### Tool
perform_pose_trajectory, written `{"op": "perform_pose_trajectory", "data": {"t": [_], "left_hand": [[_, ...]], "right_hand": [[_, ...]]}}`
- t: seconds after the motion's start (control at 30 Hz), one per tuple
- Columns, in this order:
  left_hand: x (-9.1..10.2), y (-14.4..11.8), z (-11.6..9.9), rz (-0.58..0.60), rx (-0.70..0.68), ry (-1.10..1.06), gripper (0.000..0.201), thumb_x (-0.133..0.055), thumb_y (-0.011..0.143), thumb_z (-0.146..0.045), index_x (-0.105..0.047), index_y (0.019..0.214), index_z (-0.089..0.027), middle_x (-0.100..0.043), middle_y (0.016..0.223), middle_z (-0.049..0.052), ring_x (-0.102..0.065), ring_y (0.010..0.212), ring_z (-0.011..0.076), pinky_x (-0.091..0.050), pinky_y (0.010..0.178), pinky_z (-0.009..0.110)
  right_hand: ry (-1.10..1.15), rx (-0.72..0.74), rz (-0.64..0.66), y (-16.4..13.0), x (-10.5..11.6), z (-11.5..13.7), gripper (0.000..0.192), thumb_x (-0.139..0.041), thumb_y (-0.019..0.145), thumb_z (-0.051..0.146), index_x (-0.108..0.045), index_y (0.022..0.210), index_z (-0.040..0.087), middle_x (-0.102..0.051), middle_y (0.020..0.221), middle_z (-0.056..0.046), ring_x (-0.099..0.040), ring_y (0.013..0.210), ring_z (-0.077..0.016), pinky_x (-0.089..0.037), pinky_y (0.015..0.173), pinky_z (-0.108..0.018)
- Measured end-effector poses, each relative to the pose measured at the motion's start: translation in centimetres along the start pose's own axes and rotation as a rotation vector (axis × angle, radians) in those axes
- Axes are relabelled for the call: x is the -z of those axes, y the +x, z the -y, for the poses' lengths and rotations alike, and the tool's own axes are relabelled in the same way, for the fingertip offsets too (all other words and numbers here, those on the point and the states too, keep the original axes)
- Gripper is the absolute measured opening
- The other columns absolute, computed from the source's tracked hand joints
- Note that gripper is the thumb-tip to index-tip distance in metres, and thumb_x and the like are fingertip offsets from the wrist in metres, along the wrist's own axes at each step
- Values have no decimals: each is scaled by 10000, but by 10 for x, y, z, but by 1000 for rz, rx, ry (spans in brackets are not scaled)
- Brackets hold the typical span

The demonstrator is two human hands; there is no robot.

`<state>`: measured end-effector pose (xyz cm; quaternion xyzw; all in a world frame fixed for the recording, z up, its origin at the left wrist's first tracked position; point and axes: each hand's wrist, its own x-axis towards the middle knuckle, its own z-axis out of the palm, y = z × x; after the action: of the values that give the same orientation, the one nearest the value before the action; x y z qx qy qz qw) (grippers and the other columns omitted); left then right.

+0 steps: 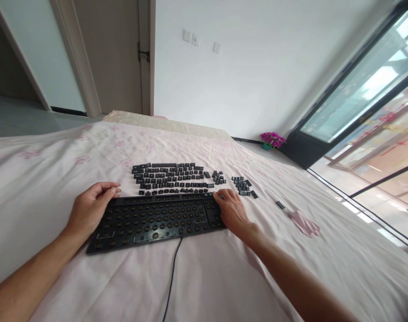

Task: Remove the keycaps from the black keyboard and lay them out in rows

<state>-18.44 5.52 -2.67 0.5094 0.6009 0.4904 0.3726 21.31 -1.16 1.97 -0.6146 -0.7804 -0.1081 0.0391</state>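
Note:
A black keyboard base [157,220] with its keycaps removed lies on a pink flowered sheet [49,179], its cable [172,277] trailing toward me. My left hand [91,206] rests at its left end, fingers curled over the far corner. My right hand [232,211] lies on its right end, fingertips at the far edge. Just beyond the keyboard, several black keycaps [170,178] are laid out in rows, with two smaller groups of keycaps [244,185] to their right.
A slim tool [280,205] and a small pink cloth [306,223] lie on the sheet to the right. Beyond are a white wall, a door [113,53], a pot of purple flowers [272,140] on the floor, and a large window [368,103] at right.

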Motion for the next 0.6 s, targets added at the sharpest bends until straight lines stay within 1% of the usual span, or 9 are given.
{"op": "perform_pose_trajectory", "data": {"t": [0.1,0.17,0.27,0.33,0.43,0.53,0.6], "left_hand": [[0,0,0,-2,7,-11,426,-655,782,-486,-671,1084,-185,-724,922,45,-667,870,204,-484,742,261],[1,-2,-1,11,24,-26,438,-664,776,-492,-669,1088,-183,-721,914,42,-663,859,204,-483,725,259],[0,-6,-2,52,39,-50,465,-687,757,-515,-664,1091,-192,-713,903,33,-652,836,194,-480,691,248],[-1,-8,-4,72,9,-77,472,-688,753,-524,-658,1098,-203,-708,931,28,-650,848,191,-487,701,247],[-6,-10,-5,65,-84,-110,465,-673,764,-520,-637,1121,-224,-691,1035,25,-651,941,200,-498,824,276],[-11,-7,-4,38,-160,-129,483,-650,787,-508,-593,1170,-218,-655,1131,46,-624,1058,229,-459,979,354],[-15,-4,-1,31,-207,-144,518,-634,803,-501,-552,1225,-211,-614,1203,71,-595,1120,250,-435,1027,406]], "right_hand": [[114,13,-18,-1,-4,-9,572,-454,783,12,-582,1299,226,-585,1238,-80,-474,1139,-242,-383,978,-358],[227,-16,-63,-2,-10,-20,584,-403,799,5,-592,1299,242,-593,1252,-61,-505,1136,-217,-412,976,-340],[347,-145,-179,-1,-20,-38,571,-334,858,40,-546,1357,219,-587,1287,-79,-533,1154,-213,-438,987,-360],[378,-232,-206,-1,-26,-47,507,-335,911,120,-520,1381,166,-575,1315,-122,-533,1190,-241,-435,1009,-397],[412,-312,-172,1,-31,-55,456,-369,941,211,-544,1354,126,-595,1310,-150,-545,1210,-262,-423,1036,-410],[430,-373,-159,3,-32,-58,443,-386,932,201,-561,1335,151,-608,1311,-126,-553,1219,-252,-416,1048,-397],[416,-395,-151,4,-32,-59,442,-385,929,192,-566,1329,140,-605,1316,-127,-550,1221,-249,-412,1048,-386]]}}
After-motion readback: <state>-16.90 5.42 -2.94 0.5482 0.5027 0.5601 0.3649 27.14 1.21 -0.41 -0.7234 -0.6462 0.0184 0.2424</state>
